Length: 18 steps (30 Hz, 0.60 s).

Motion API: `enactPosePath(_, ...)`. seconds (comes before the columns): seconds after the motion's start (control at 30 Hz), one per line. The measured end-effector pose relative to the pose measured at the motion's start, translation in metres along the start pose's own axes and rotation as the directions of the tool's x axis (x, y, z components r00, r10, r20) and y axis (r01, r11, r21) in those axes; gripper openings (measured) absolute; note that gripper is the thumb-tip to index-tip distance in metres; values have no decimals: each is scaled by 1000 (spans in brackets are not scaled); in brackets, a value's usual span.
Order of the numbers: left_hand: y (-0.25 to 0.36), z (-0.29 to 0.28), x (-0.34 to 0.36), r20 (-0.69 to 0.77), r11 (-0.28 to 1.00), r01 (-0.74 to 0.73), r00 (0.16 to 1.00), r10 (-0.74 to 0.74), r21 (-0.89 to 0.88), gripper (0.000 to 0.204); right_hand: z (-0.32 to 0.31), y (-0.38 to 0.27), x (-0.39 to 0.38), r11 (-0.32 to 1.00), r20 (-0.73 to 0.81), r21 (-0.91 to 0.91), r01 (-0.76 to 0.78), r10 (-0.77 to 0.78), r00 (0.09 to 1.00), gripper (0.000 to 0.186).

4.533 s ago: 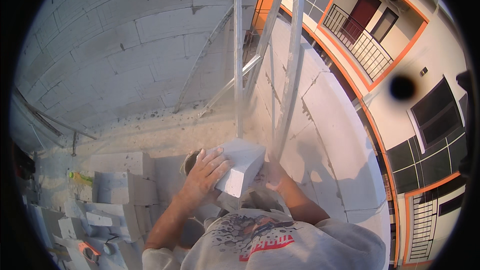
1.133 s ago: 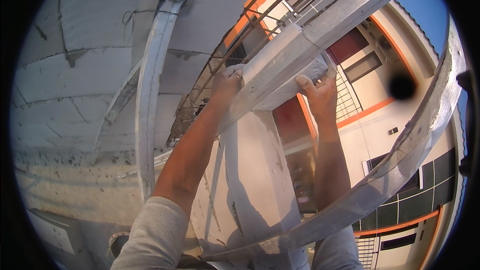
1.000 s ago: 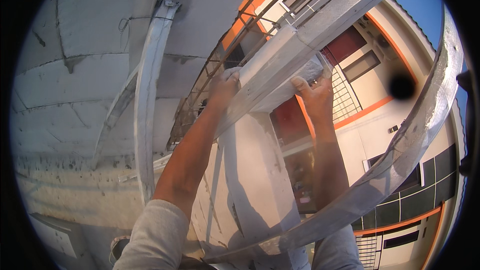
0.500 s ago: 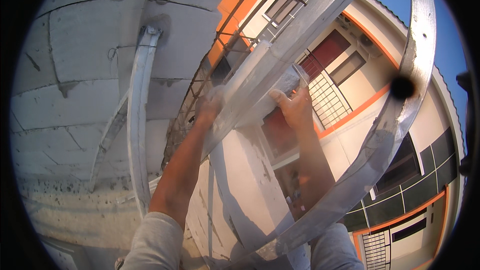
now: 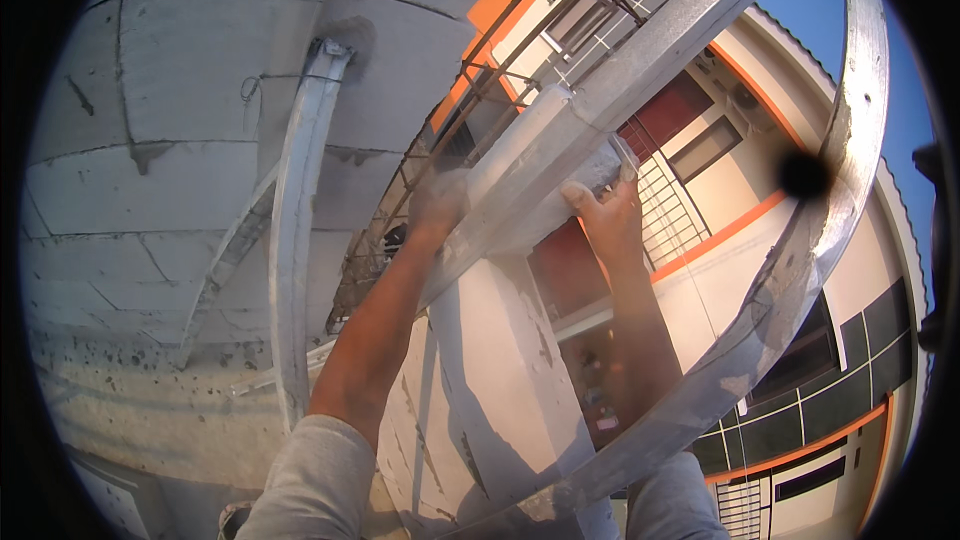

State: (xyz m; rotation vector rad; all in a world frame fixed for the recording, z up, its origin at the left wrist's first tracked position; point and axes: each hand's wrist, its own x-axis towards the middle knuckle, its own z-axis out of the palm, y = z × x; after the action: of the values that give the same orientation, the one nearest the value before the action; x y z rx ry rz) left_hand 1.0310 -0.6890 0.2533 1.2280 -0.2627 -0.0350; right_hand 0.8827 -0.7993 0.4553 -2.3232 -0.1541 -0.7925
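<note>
Ahead of me a pale grey building block [image 5: 537, 217] sits partly behind a diagonal metal beam [image 5: 590, 120], above a wall of similar blocks [image 5: 500, 350]. My right hand [image 5: 610, 215] is closed on the block's right end, its thumb on the near face and its fingers round the far edge. At the left end my left hand [image 5: 438, 202] is closed against the block beside the beam. Its fingers are blurred and partly hidden.
A curved-looking metal bar [image 5: 775, 290] crosses close on my right. Rusty rebar [image 5: 485, 70] rises beyond the left hand. To the left stand a grey block wall [image 5: 190, 90] and a metal prop [image 5: 300, 210]. A building with orange trim [image 5: 720, 225] lies beyond.
The view has swung a little, so the beam, the block and both hands sit slightly further right in the picture. Both hands stay on the block.
</note>
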Motion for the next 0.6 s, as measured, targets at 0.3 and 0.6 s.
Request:
enactPosePath(0.3,12,-1,-3,15,996,82,996,-82,23,33,-2,-5,0,996,30,-39,-85,86,996,92)
enactPosePath(0.6,4,-1,-1,9,997,75,997,-75,5,34,-3,-4,0,991,27,-108,-74,77,997,94)
